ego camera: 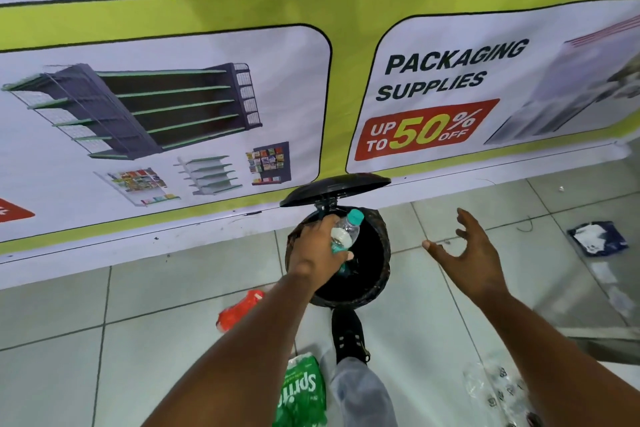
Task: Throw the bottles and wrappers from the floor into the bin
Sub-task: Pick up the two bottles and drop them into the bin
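A black pedal bin [377, 274] stands on the tiled floor against the banner wall, its lid [336, 188] raised. My left hand [317, 250] is over the bin's mouth, shut on a clear plastic bottle [348, 229] with a teal cap; a second, white-capped bottle seems to lie in the same grip. To the right of the bin my right hand [467, 248] hovers, fingers spread and holding nothing. On the floor lie a red wrapper [239, 310], a green Sprite bottle [301, 392], a clear plastic wrapper [495, 388] and a blue-and-white wrapper [597, 238].
My shoe [348, 336] presses the bin's pedal. A large printed banner [194, 114] covers the wall behind the bin. A grey reflective surface [599, 298] borders the floor at the right.
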A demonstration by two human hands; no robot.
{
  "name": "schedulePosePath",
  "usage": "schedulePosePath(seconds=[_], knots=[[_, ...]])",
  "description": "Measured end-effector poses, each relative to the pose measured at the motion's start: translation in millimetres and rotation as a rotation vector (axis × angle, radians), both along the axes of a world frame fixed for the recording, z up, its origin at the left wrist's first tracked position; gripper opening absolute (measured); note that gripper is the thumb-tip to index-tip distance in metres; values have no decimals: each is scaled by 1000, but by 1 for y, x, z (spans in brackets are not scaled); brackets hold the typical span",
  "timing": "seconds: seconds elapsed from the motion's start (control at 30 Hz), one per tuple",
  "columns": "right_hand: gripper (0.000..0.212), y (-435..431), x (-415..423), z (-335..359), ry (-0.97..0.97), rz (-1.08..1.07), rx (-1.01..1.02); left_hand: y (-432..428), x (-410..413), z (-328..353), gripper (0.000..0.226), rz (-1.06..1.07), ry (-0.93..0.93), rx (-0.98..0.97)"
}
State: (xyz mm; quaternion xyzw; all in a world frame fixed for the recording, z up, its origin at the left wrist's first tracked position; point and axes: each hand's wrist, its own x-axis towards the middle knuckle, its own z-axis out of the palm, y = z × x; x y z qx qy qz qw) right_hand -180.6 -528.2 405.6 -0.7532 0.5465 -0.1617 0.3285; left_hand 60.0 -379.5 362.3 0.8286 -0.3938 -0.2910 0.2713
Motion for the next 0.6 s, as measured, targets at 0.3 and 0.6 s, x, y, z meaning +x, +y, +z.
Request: schedulePosePath(seconds=[0.3,0.6], knots=[[87,7,3,-15,-19,18,26,20,30,-5,102,61,-123,-12],[88,36,95,6,-13,276,-3,107,95,32,106,90,-360,16]])
